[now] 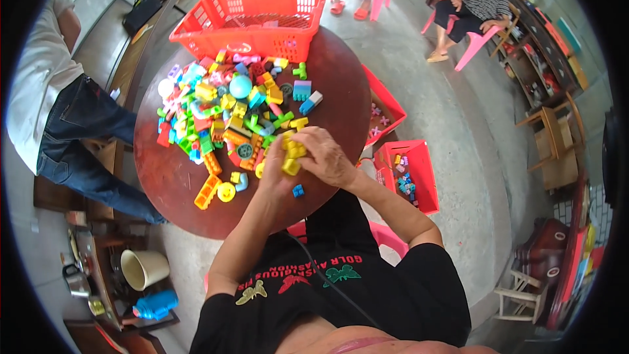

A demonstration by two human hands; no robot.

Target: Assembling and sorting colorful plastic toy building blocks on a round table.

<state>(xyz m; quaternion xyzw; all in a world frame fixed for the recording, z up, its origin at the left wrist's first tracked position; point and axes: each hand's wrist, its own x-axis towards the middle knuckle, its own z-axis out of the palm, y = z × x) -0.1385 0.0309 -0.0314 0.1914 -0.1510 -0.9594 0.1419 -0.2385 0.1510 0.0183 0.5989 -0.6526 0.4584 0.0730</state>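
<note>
Your two hands meet over the near edge of the round brown tabletop [344,101], with a cluster of yellow bricks [292,157] between them. Your left hand [278,176] grips the cluster from the left, its fingers partly hidden. Your right hand [324,156] reaches in from the right, fingers curled and pinching the same cluster; the exact number of bricks held cannot be told. A small blue brick [298,191] lies on the tabletop just below your hands.

Beyond and to the left of your hands spreads a mixed pile [209,111] of coloured toy pieces, with a pale blue ball [240,87] resting on it. At its near edge lie an orange brick [208,192] and, just beside it, a round yellow piece [226,191]. At its right side, a blue-and-white brick [311,102] lies near a purple-and-blue block [302,90]. A red basket [262,46] stands at the far side of the tabletop, behind the pile.

To your right, beside the tabletop, a red bin [429,180] contains small pieces, some of them blue. At your left stands a person [85,137] in jeans; farther off, at upper right, another person [475,10] sits on a pink chair [470,49].
</note>
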